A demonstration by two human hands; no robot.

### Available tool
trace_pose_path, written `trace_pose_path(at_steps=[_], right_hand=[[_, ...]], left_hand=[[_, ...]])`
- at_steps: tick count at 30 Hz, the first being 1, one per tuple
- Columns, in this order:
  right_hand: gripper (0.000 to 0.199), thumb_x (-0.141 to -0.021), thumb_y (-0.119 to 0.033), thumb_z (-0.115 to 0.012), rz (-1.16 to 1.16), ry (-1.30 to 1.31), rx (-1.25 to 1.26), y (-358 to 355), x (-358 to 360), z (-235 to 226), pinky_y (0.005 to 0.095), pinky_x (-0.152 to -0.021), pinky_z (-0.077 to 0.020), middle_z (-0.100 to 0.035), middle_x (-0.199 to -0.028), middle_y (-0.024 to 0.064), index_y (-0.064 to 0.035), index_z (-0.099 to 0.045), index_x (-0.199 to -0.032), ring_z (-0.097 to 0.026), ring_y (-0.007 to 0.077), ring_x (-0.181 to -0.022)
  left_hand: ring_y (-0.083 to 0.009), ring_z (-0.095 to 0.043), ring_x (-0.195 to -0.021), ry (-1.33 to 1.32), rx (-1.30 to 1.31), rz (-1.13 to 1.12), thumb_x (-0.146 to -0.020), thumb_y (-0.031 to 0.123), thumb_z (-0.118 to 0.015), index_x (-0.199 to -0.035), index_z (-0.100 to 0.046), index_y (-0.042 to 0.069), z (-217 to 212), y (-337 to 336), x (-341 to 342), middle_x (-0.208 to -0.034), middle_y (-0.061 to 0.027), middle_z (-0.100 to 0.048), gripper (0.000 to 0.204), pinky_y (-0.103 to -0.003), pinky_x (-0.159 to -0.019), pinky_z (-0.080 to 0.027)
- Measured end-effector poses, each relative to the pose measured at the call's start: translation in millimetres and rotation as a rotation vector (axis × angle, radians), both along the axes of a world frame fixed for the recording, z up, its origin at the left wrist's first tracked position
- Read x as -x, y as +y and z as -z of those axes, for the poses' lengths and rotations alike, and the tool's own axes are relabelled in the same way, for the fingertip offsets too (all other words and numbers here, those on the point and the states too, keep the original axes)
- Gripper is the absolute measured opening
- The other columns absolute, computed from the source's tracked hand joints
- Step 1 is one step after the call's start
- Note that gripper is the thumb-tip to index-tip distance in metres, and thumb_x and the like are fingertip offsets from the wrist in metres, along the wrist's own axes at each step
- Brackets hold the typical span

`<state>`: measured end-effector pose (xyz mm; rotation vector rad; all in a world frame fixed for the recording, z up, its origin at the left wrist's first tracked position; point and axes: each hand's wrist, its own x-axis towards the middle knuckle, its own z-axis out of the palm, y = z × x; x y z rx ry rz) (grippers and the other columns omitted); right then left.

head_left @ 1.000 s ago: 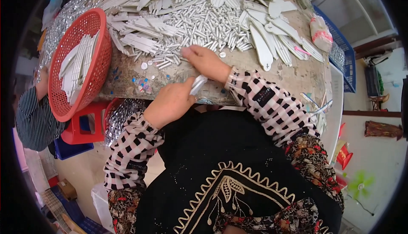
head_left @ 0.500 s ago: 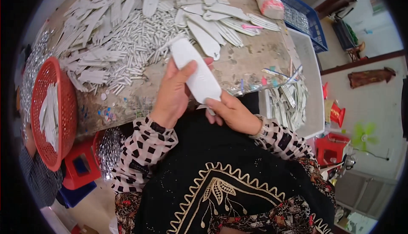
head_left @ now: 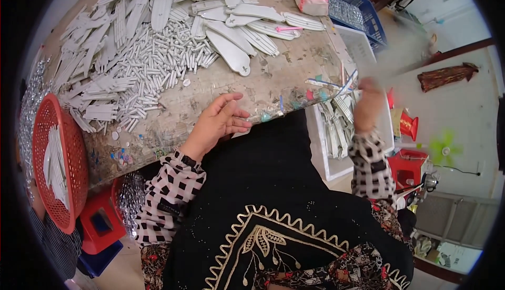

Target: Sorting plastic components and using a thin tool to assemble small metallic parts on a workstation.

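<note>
The nearest large thing to the left hand [head_left: 218, 120] is a long white panel [head_left: 229, 50] with a rounded end, lying flat on the table [head_left: 263, 87] ahead of that hand and a little to its right. Its long axis slants from far left to near right, so the rounded end is the part closest to the hand, with a bare stretch of tabletop between them. Of the two, the left hand is clearly the nearer to it. This hand is empty, its fingers apart and gently bent, pointing rightward over the table's near edge. Ahead and to its left spreads a heap of short white rods [head_left: 152, 61]. The right hand [head_left: 368, 106] is well off to the right, its forearm reaching straight forward, at the far-right side of a white bin [head_left: 319, 153]. Ribbed white strips [head_left: 336, 132] lie in that bin, just left of and nearer the body than the right hand. It is too blurred to tell whether its fingers hold anything.
</note>
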<state>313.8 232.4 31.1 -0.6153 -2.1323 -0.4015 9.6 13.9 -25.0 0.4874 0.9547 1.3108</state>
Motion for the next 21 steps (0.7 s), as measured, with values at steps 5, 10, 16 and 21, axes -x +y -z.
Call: trace_pose_path(at_steps=[5, 10, 16, 21], right_hand=[[0.026, -0.099, -0.021, -0.043, 0.210, -0.033, 0.532, -2.3, 11.7, -13.5, 0.0360, -0.063, -0.0429, -0.053, -0.067, 0.0113, 0.0011, -0.052, -0.087, -0.050, 0.0264, -0.061], [0.033, -0.101, -0.024, -0.040, -0.197, 0.530, 0.632, -45.0, 47.0, -86.3, 0.0202, -0.055, -0.0341, -0.057, -0.073, 0.0022, -0.0063, -0.055, -0.078, -0.045, 0.0045, -0.062], [0.024, -0.096, -0.023, -0.048, 0.395, -0.260, 0.681, -10.9, 0.2, 15.8, 0.0400, -0.060, -0.0432, -0.060, -0.073, 0.0131, -0.0003, -0.055, -0.090, -0.058, 0.0289, -0.066], [0.022, -0.097, -0.021, -0.048, -0.024, 0.180, 0.473, -25.2, 21.3, -37.5, 0.0310, -0.059, -0.0417, -0.057, -0.072, 0.0091, -0.0022, -0.054, -0.089, -0.052, 0.0233, -0.060]], left_hand=[[-0.0263, -0.066, -0.091, 0.035, 0.008, 0.014, -0.102, 0.032, -0.042, -0.135, -0.039, 0.002, 4.6, -2.1, 0.6, -0.105, -0.0176, -0.058, 0.045, -0.035, -0.080, -0.055], [-0.0256, -0.066, -0.090, 0.030, 0.008, -0.006, -0.102, 0.032, -0.042, -0.133, -0.040, 0.002, 9.4, -8.6, 7.8, -0.104, -0.0172, -0.059, 0.044, -0.034, -0.080, -0.055], [-0.0249, -0.066, -0.089, 0.038, -0.018, 0.027, -0.102, 0.032, -0.041, -0.133, -0.041, 0.002, 2.3, 0.6, 4.3, -0.103, -0.0162, -0.059, 0.044, -0.033, -0.079, -0.055], [-0.0252, -0.066, -0.089, 0.041, 0.013, 0.009, -0.102, 0.031, -0.041, -0.133, -0.041, 0.002, 4.2, -10.0, 5.4, -0.103, -0.0157, -0.059, 0.042, -0.033, -0.079, -0.055]])
